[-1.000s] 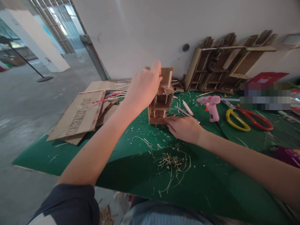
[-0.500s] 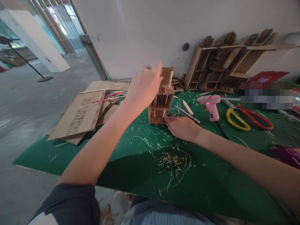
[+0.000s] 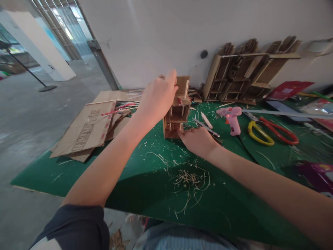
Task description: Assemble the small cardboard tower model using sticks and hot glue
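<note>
Near: pale shavings (image 3: pixel 189 180) scattered on the green mat (image 3: pixel 145 187).
Right hand (image 3: pixel 198 140): fingers curled flat against the base of the cardboard model house (image 3: pixel 177 113).
Left hand (image 3: pixel 157 97): fingers closed over the house's upper left side.
Far right: pink glue gun (image 3: pixel 232 117), scissors (image 3: pixel 270 128).

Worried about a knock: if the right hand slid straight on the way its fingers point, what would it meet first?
Probably the cardboard model: the right hand lies on the green mat, fingertips already at its base.
</note>
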A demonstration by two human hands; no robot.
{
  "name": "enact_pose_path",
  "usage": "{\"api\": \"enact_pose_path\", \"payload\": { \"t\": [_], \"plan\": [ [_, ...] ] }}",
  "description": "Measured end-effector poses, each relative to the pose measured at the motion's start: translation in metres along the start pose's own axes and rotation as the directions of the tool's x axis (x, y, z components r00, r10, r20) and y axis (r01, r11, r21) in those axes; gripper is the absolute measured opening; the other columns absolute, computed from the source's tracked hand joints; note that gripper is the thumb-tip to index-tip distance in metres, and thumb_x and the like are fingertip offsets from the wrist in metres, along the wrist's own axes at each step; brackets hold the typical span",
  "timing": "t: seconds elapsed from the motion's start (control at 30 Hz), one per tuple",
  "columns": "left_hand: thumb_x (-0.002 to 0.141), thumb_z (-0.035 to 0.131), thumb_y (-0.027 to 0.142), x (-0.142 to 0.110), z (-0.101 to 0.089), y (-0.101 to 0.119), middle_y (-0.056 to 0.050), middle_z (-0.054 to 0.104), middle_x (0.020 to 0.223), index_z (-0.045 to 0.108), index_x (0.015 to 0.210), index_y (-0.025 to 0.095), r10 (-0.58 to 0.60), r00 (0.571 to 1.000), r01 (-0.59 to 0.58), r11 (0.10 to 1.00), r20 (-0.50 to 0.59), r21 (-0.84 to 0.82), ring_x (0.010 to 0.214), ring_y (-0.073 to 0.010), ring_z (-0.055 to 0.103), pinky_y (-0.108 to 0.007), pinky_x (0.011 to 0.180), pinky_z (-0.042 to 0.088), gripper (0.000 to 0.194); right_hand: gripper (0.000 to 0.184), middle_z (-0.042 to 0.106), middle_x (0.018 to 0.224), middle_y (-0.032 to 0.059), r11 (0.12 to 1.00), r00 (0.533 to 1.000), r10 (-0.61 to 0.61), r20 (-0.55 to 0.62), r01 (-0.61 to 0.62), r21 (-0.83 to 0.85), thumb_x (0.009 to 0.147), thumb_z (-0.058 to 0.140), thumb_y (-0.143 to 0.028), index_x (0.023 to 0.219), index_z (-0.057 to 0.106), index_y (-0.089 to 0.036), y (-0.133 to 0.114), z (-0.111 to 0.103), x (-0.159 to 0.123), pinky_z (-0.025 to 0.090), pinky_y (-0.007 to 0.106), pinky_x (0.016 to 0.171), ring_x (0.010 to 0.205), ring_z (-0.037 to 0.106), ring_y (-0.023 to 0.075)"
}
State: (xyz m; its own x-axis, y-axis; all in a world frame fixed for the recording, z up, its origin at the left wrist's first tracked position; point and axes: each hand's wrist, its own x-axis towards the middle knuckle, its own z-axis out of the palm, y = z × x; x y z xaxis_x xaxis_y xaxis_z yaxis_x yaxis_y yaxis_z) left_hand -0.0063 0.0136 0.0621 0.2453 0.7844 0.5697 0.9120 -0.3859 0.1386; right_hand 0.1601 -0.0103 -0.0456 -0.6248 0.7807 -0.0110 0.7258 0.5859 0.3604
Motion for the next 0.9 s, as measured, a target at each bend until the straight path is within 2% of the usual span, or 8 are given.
{"api": "enact_pose_path", "payload": {
  "t": [0.13,0.33,0.57,0.7,0.9],
  "plan": [
    [0.092,0.044,0.025,0.000,0.000,0.000,-0.007,0.066,0.101,0.052,0.106,0.027,0.003,1.000,-0.003,0.998,0.004,-0.056,0.097,-0.0238,0.063,-0.034,0.076,0.047,0.016,0.057,0.071,0.090,0.0190,0.999,0.999,0.024,0.039,-0.025,0.042,0.084,0.035,0.001,0.140,0.044,-0.005,-0.003,-0.003,0.004,0.032,0.032,0.054,0.079,0.068,0.0271],
    [0.092,0.045,0.025,0.000,0.001,0.002,-0.007,0.067,0.101,0.051,0.107,0.027,0.009,1.000,-0.009,1.000,0.002,0.003,0.095,-0.0221,0.063,-0.031,0.073,0.046,0.017,0.045,0.071,0.085,0.0185,0.983,0.998,0.056,0.035,-0.061,0.173,0.085,0.039,-0.007,0.128,0.054,-0.005,-0.004,0.000,0.009,0.031,0.032,0.052,0.075,0.068,0.0263],
    [0.092,0.044,0.024,0.000,0.000,0.002,-0.007,0.067,0.097,0.053,0.107,0.026,0.038,0.999,-0.037,0.998,-0.017,0.050,0.088,-0.0215,0.064,-0.032,0.071,0.047,0.017,0.060,0.070,0.093,0.0192,0.991,0.993,0.106,-0.049,-0.101,0.085,0.085,0.034,-0.003,0.145,0.035,-0.006,-0.012,0.012,-0.004,0.028,0.028,0.051,0.071,0.066,0.0197],
    [0.092,0.045,0.024,0.000,-0.001,0.002,-0.007,0.066,0.099,0.053,0.107,0.025,0.019,1.000,-0.019,0.999,-0.008,0.042,0.090,-0.0217,0.064,-0.032,0.071,0.047,0.018,0.057,0.070,0.093,0.0178,0.991,0.991,0.113,-0.072,-0.106,0.087,0.087,0.034,-0.008,0.143,0.040,-0.008,-0.011,0.015,-0.012,0.028,0.028,0.050,0.073,0.066,0.0212],
    [0.092,0.044,0.025,-0.001,-0.001,0.003,-0.007,0.066,0.100,0.053,0.107,0.026,0.002,1.000,-0.002,1.000,0.003,0.020,0.091,-0.0218,0.064,-0.031,0.072,0.047,0.017,0.056,0.069,0.104,0.0164,0.977,0.989,0.146,-0.008,-0.143,0.156,0.089,0.036,-0.018,0.144,0.041,-0.015,-0.005,0.011,-0.011,0.030,0.028,0.049,0.072,0.067,0.0229]
  ]
}}
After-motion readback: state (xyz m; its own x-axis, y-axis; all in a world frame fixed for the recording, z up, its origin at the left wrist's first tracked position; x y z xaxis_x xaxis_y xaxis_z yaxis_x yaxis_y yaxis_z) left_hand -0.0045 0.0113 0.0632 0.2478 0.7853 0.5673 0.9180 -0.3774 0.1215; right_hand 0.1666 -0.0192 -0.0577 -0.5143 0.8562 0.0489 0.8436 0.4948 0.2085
